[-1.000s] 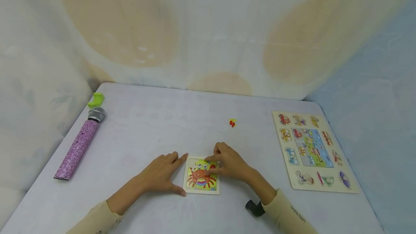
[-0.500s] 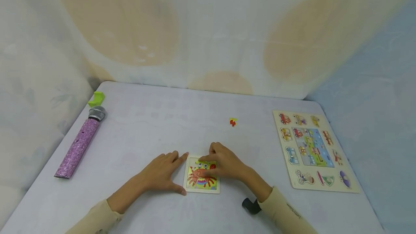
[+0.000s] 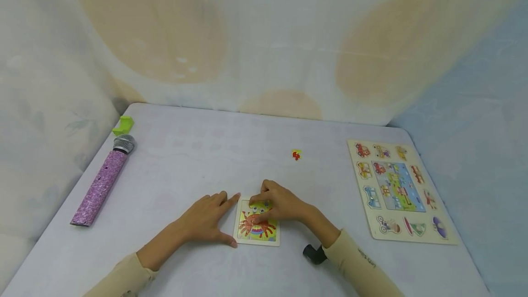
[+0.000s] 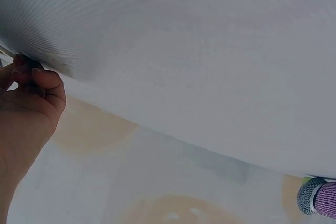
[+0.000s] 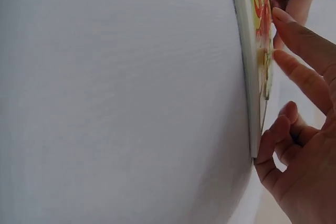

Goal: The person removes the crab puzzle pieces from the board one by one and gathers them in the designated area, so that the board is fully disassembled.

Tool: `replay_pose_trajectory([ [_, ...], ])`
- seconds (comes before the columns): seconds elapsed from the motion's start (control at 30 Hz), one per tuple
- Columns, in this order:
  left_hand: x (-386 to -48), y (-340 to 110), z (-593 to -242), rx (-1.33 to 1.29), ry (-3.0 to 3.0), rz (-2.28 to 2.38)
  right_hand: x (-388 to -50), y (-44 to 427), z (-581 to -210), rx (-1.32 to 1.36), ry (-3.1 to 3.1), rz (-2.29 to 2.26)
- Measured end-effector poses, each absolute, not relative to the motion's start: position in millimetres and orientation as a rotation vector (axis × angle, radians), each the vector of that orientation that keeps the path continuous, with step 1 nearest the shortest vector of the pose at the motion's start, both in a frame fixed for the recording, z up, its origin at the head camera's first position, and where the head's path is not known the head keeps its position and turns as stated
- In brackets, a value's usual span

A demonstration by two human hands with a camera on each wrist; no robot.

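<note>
A small square crab puzzle (image 3: 257,236) in a pale wooden frame lies flat in the head view. At its left side is my left hand (image 3: 202,221), index finger and thumb spread near the two left corners. My right hand (image 3: 282,203) reaches in from the right, its index finger and thumb touching the puzzle's top, apart from each other. It hides part of the upper right pieces. In the right wrist view, a puzzle piece (image 5: 268,80) seems to stand slightly proud of the frame. A loose red and yellow puzzle piece (image 3: 296,154) lies farther back.
A pink glittery microphone (image 3: 99,187) and a lime-green block (image 3: 123,125) lie at the left edge. To the right sits a larger wooden vehicle puzzle board (image 3: 373,228). A black object (image 3: 314,255) is partly under the right forearm. Fabric walls (image 3: 264,49) surround the white table.
My right hand has slid left across the crab puzzle, its fingertips passing from the upper right toward the middle. My left hand has stayed in place. The loose piece still lies at the back.
</note>
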State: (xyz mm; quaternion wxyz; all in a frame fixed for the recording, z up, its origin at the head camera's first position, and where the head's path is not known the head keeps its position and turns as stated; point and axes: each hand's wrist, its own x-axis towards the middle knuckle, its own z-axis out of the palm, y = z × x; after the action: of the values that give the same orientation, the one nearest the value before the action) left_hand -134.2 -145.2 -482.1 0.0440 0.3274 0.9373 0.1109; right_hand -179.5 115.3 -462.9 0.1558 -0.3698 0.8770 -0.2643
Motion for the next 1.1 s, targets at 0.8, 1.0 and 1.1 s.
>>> replay_pose_trajectory([
  [0.8, -134.4, -144.1, -483.9, 0.986, 2.866, 0.340, -173.2, 132.4, -473.5, -0.933, 2.649, -0.862],
  [1.0, -135.3, -144.7, -485.4, 1.003, 2.867, 0.357, -173.1, 133.6, -476.4, -0.937, 2.635, -0.896],
  [1.1, -135.8, -144.9, -486.6, 1.000, 2.873, 0.344, -173.0, 132.3, -477.9, -0.944, 2.645, -0.897],
])
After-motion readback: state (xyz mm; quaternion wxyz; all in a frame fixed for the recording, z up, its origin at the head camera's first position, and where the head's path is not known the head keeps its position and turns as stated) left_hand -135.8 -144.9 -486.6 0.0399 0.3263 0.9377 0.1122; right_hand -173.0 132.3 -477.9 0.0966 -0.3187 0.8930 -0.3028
